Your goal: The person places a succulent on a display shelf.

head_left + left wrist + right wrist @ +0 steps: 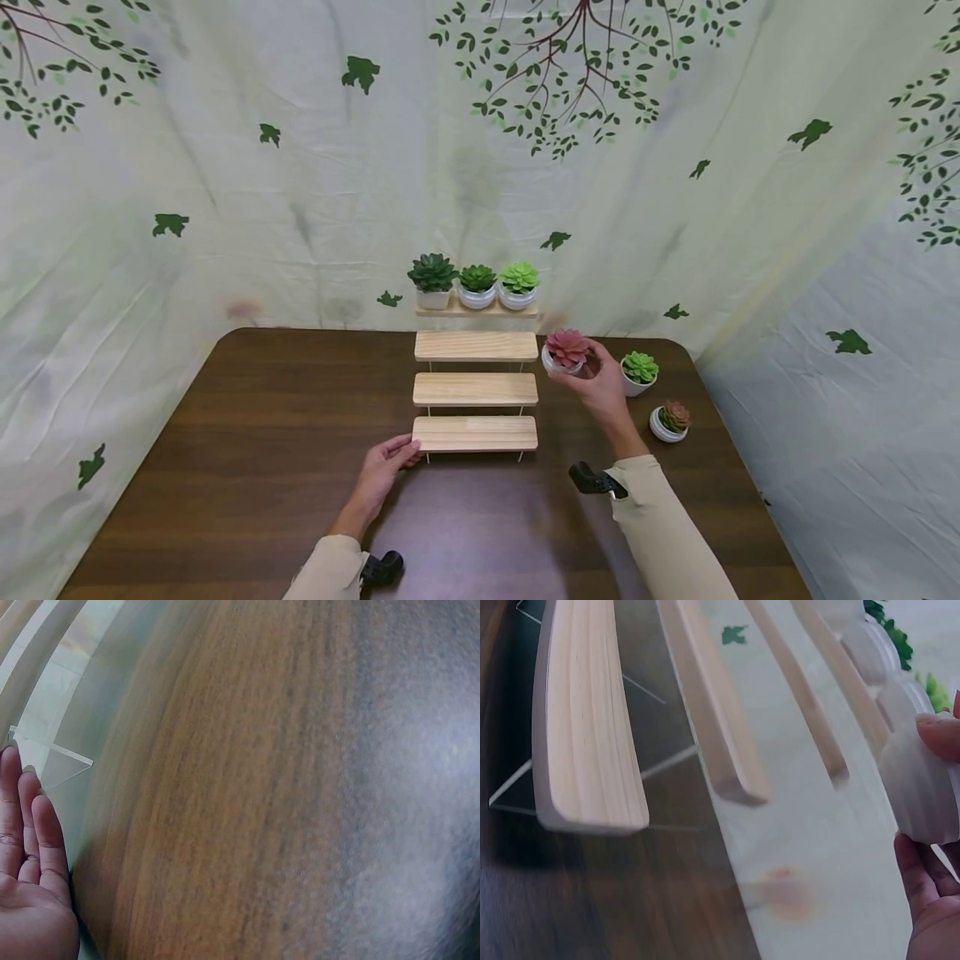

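Observation:
My right hand (600, 387) grips a white pot with a red succulent (567, 348), raised beside the right end of the second-highest step. The right wrist view shows the thumb at the rim of the ribbed white pot (921, 787) and fingers beneath it. A tiered wooden stand (476, 389) with clear legs stands mid-table. My left hand (386, 462) pinches the left end of its lowest step (476, 434). In the left wrist view, the fingers (51, 840) lie near a clear leg (71, 754); the thumb is hidden there.
On the top step (477, 310) stand a dark green succulent (432, 279), a mid-green succulent (477, 285) and a light green succulent (519, 283). A green succulent (640, 371) and a brownish succulent (671, 419) sit at the table's right. A leaf-printed curtain (300, 208) hangs behind.

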`<state>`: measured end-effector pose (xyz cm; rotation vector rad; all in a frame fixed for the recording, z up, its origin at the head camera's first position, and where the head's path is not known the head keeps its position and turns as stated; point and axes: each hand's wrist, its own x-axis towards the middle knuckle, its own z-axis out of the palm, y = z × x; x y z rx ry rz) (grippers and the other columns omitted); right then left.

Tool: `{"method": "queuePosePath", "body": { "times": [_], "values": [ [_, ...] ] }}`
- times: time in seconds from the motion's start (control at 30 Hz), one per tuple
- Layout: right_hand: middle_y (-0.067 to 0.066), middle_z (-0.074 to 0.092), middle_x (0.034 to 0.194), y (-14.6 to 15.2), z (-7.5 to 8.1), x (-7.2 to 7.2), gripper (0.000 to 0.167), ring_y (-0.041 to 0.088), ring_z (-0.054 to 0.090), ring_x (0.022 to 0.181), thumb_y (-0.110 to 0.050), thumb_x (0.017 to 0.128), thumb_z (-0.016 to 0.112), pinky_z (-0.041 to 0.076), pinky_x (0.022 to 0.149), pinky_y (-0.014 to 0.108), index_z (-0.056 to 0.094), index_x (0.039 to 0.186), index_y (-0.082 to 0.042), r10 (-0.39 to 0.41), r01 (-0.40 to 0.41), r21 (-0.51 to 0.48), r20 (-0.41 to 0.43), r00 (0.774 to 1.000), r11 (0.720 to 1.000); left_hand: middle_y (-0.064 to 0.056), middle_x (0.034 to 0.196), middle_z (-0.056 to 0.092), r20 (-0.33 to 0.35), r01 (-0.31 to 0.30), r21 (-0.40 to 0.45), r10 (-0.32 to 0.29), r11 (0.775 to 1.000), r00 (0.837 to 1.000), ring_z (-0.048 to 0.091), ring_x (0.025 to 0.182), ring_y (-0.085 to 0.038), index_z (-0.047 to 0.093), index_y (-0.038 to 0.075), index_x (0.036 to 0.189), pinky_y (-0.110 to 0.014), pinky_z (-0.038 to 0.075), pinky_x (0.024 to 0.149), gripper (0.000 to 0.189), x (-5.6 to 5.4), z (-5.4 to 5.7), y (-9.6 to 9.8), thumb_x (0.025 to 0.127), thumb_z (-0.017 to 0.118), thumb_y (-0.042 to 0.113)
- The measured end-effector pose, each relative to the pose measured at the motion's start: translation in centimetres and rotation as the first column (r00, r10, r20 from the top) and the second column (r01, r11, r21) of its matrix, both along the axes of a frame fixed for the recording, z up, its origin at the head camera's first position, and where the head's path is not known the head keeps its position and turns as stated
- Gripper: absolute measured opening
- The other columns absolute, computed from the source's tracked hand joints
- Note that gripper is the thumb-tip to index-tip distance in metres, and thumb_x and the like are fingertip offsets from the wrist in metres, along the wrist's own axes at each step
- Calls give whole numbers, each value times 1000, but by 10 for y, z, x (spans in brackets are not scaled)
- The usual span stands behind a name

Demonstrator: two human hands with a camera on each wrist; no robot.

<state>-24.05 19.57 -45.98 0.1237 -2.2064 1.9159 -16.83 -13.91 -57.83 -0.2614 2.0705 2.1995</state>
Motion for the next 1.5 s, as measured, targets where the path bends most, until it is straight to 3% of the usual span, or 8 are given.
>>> {"method": "queuePosePath", "body": {
  "times": [0.43, 0.8, 1.1, 1.5],
  "values": [
    [22, 58, 124, -43, 9, -14, 65, 24, 58, 107, 6, 68, 83, 47, 89, 20, 54, 127, 7, 78, -78, 1, -2, 997, 997, -7, 84, 68, -5, -10, 1, 10, 1000, 1000, 63, 76, -13, 57, -17, 117, -24, 51, 73, 36, 0, -1, 1, 93, 63, 9],
    [13, 66, 110, -81, 10, -23, 62, 25, 58, 100, -10, 65, 89, 46, 86, 38, 62, 121, -2, 62, -54, 182, -40, 997, 982, -7, 85, 68, 7, -11, -2, 11, 1000, 1000, 63, 78, -14, 57, -17, 118, -24, 51, 73, 36, 0, -3, 1, 93, 64, 9],
    [10, 63, 111, -109, 13, -27, 64, 23, 57, 100, -13, 69, 87, 48, 82, 34, 60, 126, -5, 111, -108, 187, -6, 994, 976, -7, 84, 68, -17, 2, -4, -2, 1000, 1000, 63, 77, -13, 55, -19, 118, -24, 51, 73, 37, 0, -1, 0, 93, 62, 7],
    [11, 63, 109, -137, 13, -36, 60, 21, 58, 98, -13, 70, 86, 49, 84, 34, 62, 124, -6, 174, -178, 206, 37, 984, 962, -8, 85, 68, 11, -9, -5, 9, 1000, 1000, 63, 78, -15, 56, -17, 118, -24, 51, 73, 36, -2, -2, 1, 93, 63, 8]
  ]
}}
